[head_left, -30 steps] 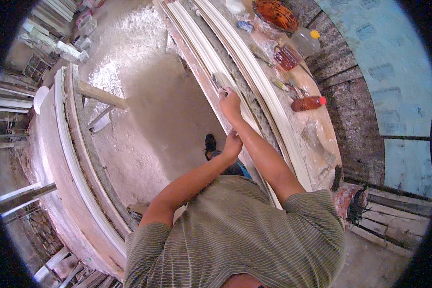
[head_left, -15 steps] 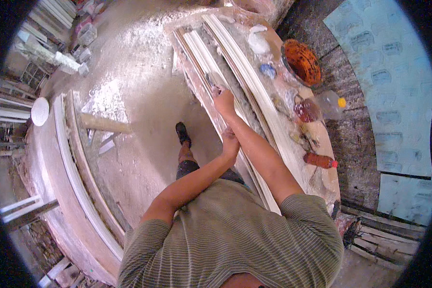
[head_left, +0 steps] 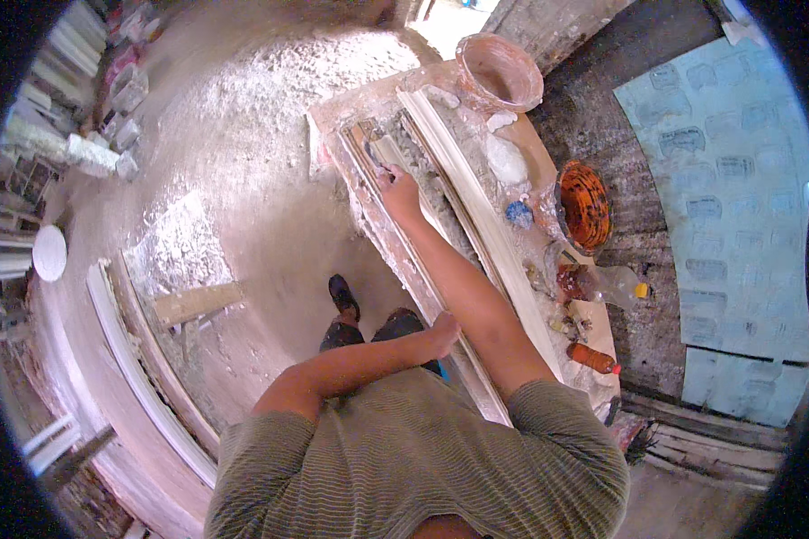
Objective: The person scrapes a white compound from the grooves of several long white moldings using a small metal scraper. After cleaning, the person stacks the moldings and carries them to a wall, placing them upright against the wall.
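My right hand [head_left: 400, 192] reaches out over the workbench, its fingers closed round a small thin-bladed tool [head_left: 374, 156]. The tool's exact kind is too small to make out. Its tip is at the far end of a long narrow mould [head_left: 362, 144] with a pale strip in it. Close to my belly, my left hand [head_left: 441, 335] is by the bench's near edge, beside my right forearm; its fingers are mostly hidden. Just right of the mould, a long white ridged moulding [head_left: 476, 202] runs along the bench.
Along the bench's right side are a pinkish basin [head_left: 499, 74], a white lump [head_left: 507, 160], a blue crumpled piece [head_left: 519, 213], an orange basket-like bowl [head_left: 585, 208], a clear bottle with a yellow cap [head_left: 613, 286] and a reddish bottle [head_left: 591, 357]. Another bench [head_left: 81, 359] stands left.
My right hand with the tool has moved away from me along the mould to its far end. My left hand has drawn back toward my body, and the view has shifted.
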A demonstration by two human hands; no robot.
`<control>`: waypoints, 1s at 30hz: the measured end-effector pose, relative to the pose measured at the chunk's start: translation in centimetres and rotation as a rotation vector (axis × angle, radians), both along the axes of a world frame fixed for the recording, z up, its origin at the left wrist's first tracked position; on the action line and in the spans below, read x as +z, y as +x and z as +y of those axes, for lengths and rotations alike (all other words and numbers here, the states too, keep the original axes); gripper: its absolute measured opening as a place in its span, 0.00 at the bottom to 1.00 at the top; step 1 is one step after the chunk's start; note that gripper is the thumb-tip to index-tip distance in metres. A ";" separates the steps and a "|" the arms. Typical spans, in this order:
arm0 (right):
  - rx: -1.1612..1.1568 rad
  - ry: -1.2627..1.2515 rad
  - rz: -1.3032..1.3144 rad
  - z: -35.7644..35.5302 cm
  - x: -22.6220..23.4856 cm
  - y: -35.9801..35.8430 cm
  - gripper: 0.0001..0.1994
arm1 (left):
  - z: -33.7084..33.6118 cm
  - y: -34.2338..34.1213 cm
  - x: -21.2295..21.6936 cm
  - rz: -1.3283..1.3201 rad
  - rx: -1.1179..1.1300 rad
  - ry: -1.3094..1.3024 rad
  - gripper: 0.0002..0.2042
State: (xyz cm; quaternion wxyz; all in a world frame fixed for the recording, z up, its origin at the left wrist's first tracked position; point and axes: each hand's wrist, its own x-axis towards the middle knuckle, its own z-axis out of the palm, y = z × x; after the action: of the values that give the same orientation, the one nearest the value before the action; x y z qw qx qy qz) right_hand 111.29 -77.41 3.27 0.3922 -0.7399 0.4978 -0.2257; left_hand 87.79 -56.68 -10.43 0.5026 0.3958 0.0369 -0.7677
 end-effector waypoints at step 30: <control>-0.262 -0.221 0.001 9.2 -0.1 -33.3 0.11 | -3.8 6.1 -1.0 0.126 -0.284 0.118 0.24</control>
State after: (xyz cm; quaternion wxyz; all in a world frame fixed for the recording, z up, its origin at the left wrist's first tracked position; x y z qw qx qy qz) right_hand 77.98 -68.18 3.12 0.2754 -0.7074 0.5624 -0.3278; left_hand 93.88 -60.47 -11.46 0.3615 0.3768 0.0571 -0.8509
